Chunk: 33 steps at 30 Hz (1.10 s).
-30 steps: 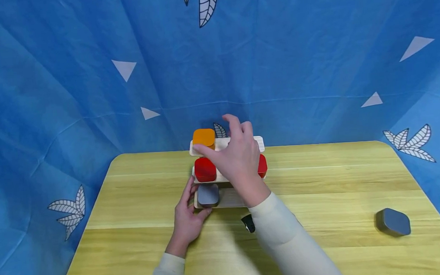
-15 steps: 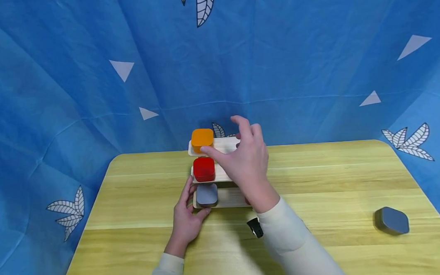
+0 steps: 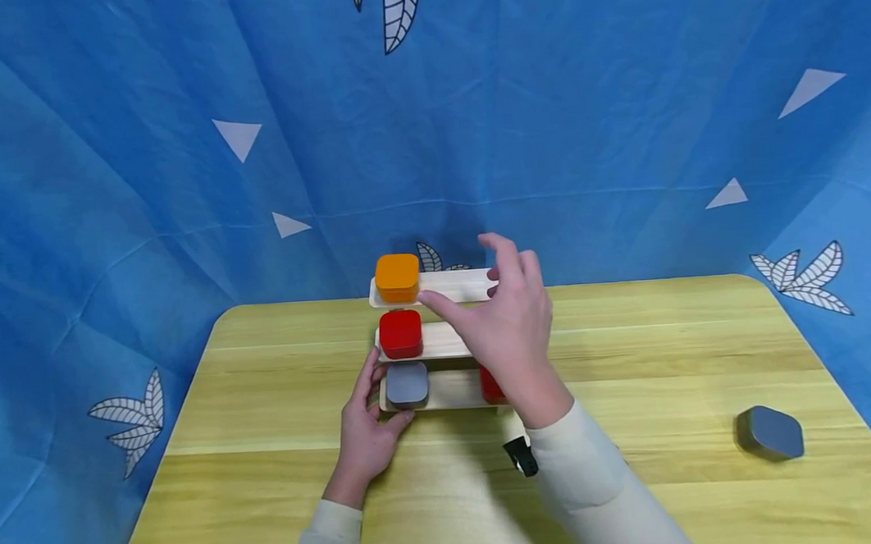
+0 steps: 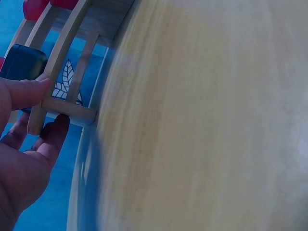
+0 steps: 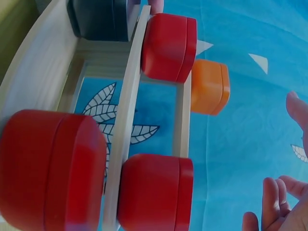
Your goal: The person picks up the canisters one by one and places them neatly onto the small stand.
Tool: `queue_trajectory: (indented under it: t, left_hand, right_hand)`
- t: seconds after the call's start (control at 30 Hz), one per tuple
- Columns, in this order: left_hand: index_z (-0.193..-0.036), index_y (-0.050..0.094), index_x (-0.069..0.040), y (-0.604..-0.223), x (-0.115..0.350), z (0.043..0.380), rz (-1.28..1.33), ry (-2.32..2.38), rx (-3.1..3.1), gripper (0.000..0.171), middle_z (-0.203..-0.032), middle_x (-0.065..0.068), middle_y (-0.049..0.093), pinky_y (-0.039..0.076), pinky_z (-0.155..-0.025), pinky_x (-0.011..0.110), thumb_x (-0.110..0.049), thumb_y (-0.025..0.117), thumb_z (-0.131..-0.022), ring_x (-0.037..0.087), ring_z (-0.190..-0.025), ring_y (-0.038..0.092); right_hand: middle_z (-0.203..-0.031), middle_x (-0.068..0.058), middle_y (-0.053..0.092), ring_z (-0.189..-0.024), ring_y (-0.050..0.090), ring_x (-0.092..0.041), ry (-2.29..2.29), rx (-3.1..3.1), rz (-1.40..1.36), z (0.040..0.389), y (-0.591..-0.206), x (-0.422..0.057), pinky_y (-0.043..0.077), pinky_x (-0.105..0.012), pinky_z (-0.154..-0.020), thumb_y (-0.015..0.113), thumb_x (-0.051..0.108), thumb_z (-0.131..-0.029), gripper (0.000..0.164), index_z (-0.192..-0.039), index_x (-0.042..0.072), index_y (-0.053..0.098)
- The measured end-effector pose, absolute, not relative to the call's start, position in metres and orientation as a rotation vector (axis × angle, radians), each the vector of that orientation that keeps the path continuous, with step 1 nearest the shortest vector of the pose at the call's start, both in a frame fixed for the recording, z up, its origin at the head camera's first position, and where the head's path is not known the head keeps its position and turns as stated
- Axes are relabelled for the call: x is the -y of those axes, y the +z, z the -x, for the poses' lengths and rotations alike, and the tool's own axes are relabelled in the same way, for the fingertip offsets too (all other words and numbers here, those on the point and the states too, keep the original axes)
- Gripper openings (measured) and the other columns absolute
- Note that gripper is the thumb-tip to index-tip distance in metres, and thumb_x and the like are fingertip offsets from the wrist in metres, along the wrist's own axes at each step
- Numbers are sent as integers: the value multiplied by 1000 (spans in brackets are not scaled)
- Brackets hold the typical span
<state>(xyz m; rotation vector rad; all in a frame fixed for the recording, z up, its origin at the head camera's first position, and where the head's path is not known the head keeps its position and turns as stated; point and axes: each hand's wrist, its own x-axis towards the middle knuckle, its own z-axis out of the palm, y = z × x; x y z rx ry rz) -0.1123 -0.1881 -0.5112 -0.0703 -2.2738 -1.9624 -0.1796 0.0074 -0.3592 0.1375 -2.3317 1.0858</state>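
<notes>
A three-tier wooden rack (image 3: pixel 452 390) stands at the table's back edge. My left hand (image 3: pixel 365 440) grips its left end at the lowest tier, thumb above the bar and fingers beneath it in the left wrist view. My right hand (image 3: pixel 511 330), thumb and fingers spread around nothing, hovers over the rack's right part and hides some of it. On the left side sit an orange box (image 3: pixel 397 278) on top, a red box (image 3: pixel 400 335) in the middle and a grey box (image 3: pixel 407 386) at the bottom. Two more red boxes (image 5: pixel 156 192) show at the right end in the right wrist view.
One loose grey box (image 3: pixel 772 433) lies on the wooden table (image 3: pixel 676 350) at the right. Behind the table hangs a blue cloth (image 3: pixel 583 116) with leaf and triangle prints, close behind the rack.
My right hand has drifted to the right and slightly down, away from the orange box, its fingers still spread. A red box at the lowest tier's right now shows. My left hand keeps its hold.
</notes>
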Motion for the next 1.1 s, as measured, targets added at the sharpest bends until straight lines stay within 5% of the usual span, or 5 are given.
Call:
queue_trajectory:
  t: [1.1]
  left_hand:
    - [-157, 27, -38, -513, 189, 112, 53, -1936, 2293, 117, -140, 3, 48, 51, -96, 34, 27, 73, -71, 22, -130, 45]
  right_hand:
    - [-94, -5, 53, -79, 55, -22, 1064, 2352, -2, 176, -374, -50, 42, -37, -65, 85, 61, -67, 89, -137, 16, 54]
